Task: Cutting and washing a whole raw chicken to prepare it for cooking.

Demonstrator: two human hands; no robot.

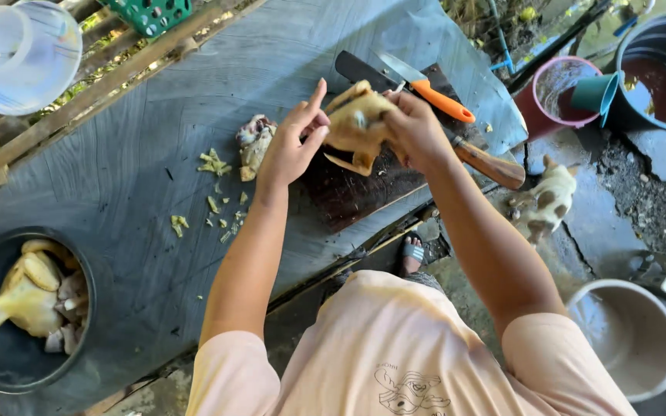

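A pale yellowish piece of raw chicken (354,123) is held above a dark wooden cutting board (364,189). My right hand (414,131) grips the piece from the right. My left hand (293,142) touches its left side, index finger pointing up and fingers partly spread. Two knives lie on the board behind the hands: one with an orange handle (441,100) and a larger one with a brown wooden handle (491,163).
A small pile of offal (254,142) and yellow scraps (213,163) lie on the grey table sheet (156,216). A dark bowl (9,362) at left holds chicken pieces. Buckets (660,73), a grey basin (630,335) and a cat (545,202) are on the ground.
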